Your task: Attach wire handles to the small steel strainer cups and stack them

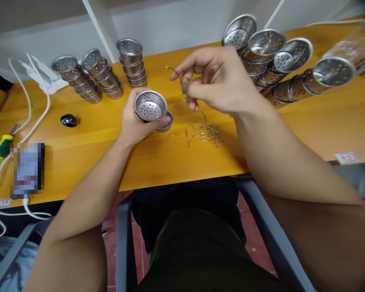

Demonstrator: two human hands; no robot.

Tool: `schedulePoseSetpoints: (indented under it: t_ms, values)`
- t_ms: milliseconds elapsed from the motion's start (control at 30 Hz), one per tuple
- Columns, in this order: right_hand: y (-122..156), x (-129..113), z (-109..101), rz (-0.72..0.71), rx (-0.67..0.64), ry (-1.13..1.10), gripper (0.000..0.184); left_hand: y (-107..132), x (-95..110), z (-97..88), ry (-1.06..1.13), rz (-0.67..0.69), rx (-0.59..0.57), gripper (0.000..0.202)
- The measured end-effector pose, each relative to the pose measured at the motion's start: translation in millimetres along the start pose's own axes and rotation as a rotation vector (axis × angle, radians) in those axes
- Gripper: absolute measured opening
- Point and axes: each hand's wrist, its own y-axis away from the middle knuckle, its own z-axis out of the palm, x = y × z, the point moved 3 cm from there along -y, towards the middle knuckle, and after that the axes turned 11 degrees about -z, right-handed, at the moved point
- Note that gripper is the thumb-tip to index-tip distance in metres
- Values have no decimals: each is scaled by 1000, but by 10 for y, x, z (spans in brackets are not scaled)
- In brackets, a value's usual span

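Perhaps seven cup stacks point(134, 68), one phone point(28, 170)

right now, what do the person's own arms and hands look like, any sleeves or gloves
Both the left hand and right hand are ungloved. The left arm and right arm show no sleeves, and no watch or bracelet shows at either wrist. A dark top covers the torso.
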Motion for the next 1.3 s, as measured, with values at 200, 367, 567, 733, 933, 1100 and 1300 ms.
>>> schedulePoseSetpoints:
  t_ms: [200, 367, 567, 733, 933, 1100, 1300]
  values:
    - [-5, 307, 308, -27, 38, 81, 48, 34, 130, 41, 48, 20, 8, 99]
    - [51, 403, 388, -3, -7, 345, 42, 13, -12, 84, 51, -45, 0, 121]
    - [61, 399, 445, 27, -60, 458, 37, 38, -27, 97, 75, -94, -27, 118]
    - [80, 423, 477, 39, -40, 422, 36, 48, 46, 116, 77, 18, -16, 115]
    - [83, 477, 504, 78, 12, 394, 44, 57, 13, 119, 82, 44, -29, 115]
    - [104, 512, 602, 48, 69, 411, 45, 94, 124, 126, 21, -26, -67, 119]
    - [113, 465, 630, 48, 150, 314, 29, 90, 202, 148, 47, -9, -62, 98]
